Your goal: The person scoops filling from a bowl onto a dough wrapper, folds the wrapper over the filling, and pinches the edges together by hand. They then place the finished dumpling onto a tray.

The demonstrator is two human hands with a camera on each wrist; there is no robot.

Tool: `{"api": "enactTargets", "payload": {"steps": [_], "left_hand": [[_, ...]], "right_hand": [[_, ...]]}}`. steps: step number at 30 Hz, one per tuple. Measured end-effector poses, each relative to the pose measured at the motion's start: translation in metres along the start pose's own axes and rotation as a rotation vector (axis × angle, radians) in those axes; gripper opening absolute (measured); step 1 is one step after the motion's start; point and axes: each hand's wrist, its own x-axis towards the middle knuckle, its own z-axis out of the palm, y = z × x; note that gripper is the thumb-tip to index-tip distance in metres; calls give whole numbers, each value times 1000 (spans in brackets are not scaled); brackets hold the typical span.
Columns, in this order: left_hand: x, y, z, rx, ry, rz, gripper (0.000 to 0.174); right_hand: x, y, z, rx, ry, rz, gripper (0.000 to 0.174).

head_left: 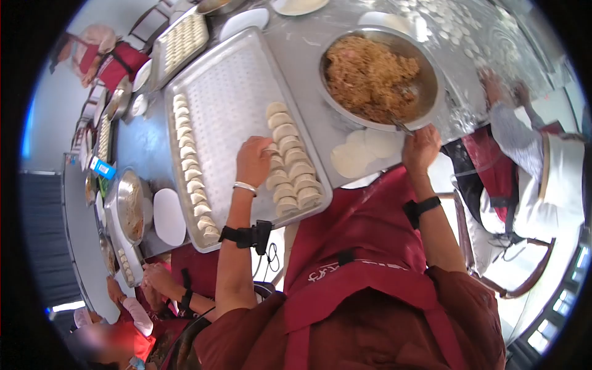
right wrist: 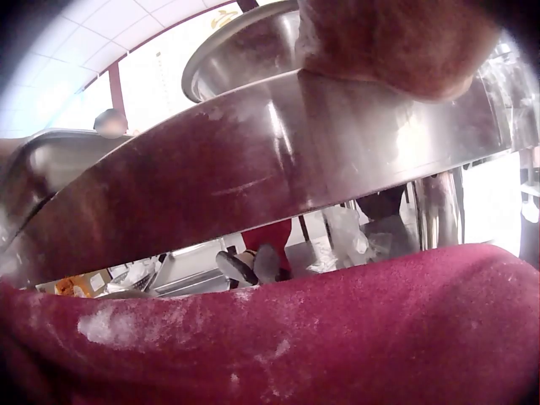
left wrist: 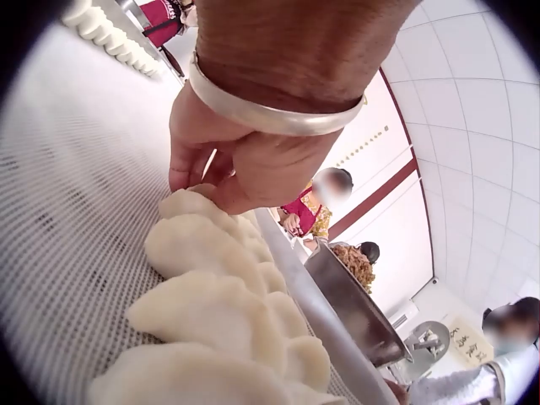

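Observation:
My left hand [head_left: 254,161] reaches over a large perforated metal tray [head_left: 225,92]. In the left wrist view its thumb and fingers pinch a pale folded dumpling [left wrist: 180,203] at the end of a row. More dumplings [head_left: 298,168] line the tray's right side, and a single column [head_left: 190,160] runs along its left side. My right hand [head_left: 422,149] is at the near rim of a steel bowl [head_left: 430,83] of brownish filling [head_left: 364,74], its curled fingers around the handle end of a metal utensil [head_left: 401,125]. That grip is hidden in the right wrist view.
Round dough wrappers [head_left: 354,154] lie on the steel table between tray and bowl. Another dumpling tray [head_left: 185,43] and white plates [head_left: 245,23] stand at the back. Other people work on both sides; a person's sleeve [head_left: 518,132] is at the right.

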Motion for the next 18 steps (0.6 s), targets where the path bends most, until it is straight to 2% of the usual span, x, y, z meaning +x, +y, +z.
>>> {"api": "enactTargets", "payload": {"steps": [1, 3, 4, 5, 7, 10, 13, 16, 18], "left_hand": [[0, -2, 4, 25, -1, 49, 31], [1, -2, 3, 29, -36, 42, 31], [2, -5, 0, -2, -78, 15, 31], [2, -6, -2, -28, -117, -15, 32], [-2, 4, -10, -27, -87, -25, 33], [-18, 28, -24, -23, 34, -29, 35], [-39, 55, -34, -99, 151, -56, 33], [-62, 97, -40, -267, 183, -160, 25], [-76, 112, -32, -410, 158, -178, 22]], "right_hand": [[-2, 7, 1, -37, -20, 17, 19], [-4, 13, 4, 21, 76, -85, 17], [-3, 9, 2, 23, 99, -70, 17], [-3, 5, -2, 23, 51, -20, 18], [-1, 1, -8, 83, 53, -48, 20], [-4, -3, -25, 211, -39, -79, 26], [-24, -5, -29, 428, -161, -25, 29], [-41, -38, -49, 485, -317, -90, 42], [-40, -62, -55, 409, -432, -285, 55]]}}
